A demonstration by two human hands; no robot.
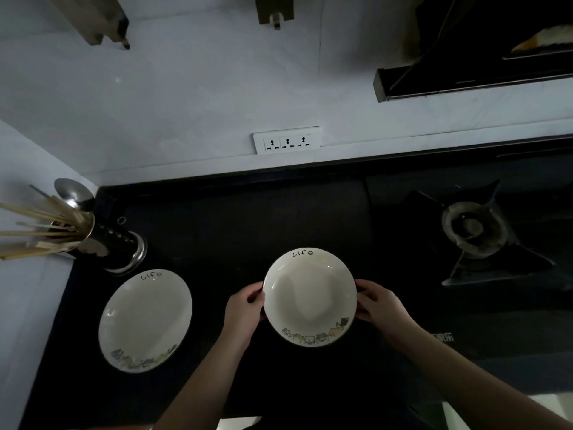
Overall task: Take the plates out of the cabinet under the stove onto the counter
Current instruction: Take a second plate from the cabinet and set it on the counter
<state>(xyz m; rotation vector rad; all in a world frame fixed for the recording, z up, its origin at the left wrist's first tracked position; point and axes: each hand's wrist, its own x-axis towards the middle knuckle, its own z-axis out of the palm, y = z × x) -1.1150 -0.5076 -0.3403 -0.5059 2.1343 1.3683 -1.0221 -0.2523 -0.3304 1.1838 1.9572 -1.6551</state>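
A white deep plate [310, 297] with the word "life" and small cartoon figures on its rim is over the black counter [248, 218], in the middle of the view. My left hand [245, 307] grips its left edge and my right hand [379, 304] grips its right edge. I cannot tell if it rests on the counter or hangs just above it. A second matching plate [145, 321] lies flat on the counter to the left, apart from both hands. The cabinet under the stove is out of view.
A metal utensil holder [102, 240] with chopsticks and a ladle stands at the back left corner. A gas burner [474, 231] sits on the right. A wall socket strip [286, 140] is on the back wall, with a range hood [471, 79] at upper right.
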